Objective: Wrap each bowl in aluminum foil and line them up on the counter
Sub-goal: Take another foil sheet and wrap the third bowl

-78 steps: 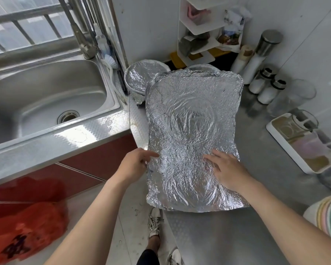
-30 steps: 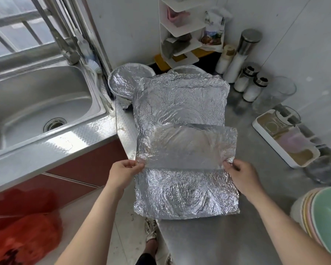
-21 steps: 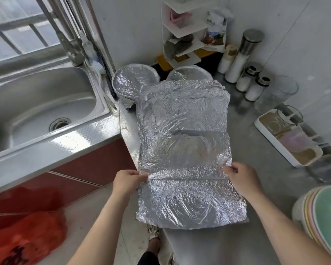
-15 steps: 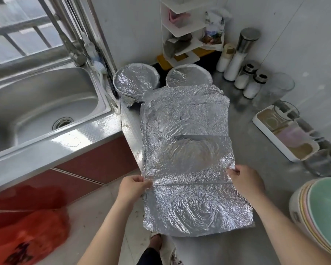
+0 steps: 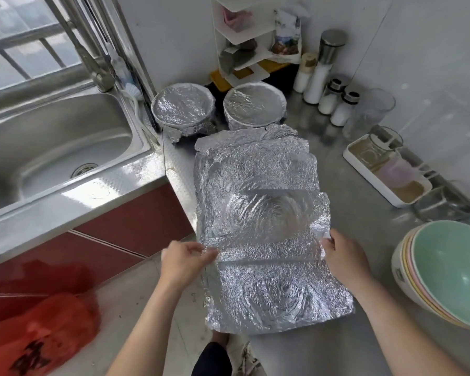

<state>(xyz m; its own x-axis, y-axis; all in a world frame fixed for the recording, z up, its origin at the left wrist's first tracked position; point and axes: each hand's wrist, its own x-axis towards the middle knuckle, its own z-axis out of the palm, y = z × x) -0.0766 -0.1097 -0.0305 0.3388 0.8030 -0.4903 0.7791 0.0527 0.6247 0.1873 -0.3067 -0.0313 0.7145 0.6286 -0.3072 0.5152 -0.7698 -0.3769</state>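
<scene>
A pile of crinkled aluminum foil sheets (image 5: 255,169) lies on the steel counter (image 5: 364,234). My left hand (image 5: 183,260) pinches the left edge of the top foil sheet (image 5: 269,213), and my right hand (image 5: 339,256) pinches its right edge. The sheet's near part is raised off the pile. Behind the pile stand two bowls covered in foil, one on the left (image 5: 182,107) and one on the right (image 5: 254,104). A stack of bare bowls (image 5: 445,272), the top one green inside, sits at the right edge.
A steel sink (image 5: 57,147) with a tap fills the left. Shakers and bottles (image 5: 329,85), a white corner shelf (image 5: 244,36), a glass (image 5: 375,109) and a white tray with cups (image 5: 385,169) line the back and right wall. A red bag (image 5: 38,329) lies on the floor.
Both hands went from pressing flat on the foil to pinching the top sheet's side edges, lifting it and drawing it toward me. The second wrapped bowl and the bare stack have come into view.
</scene>
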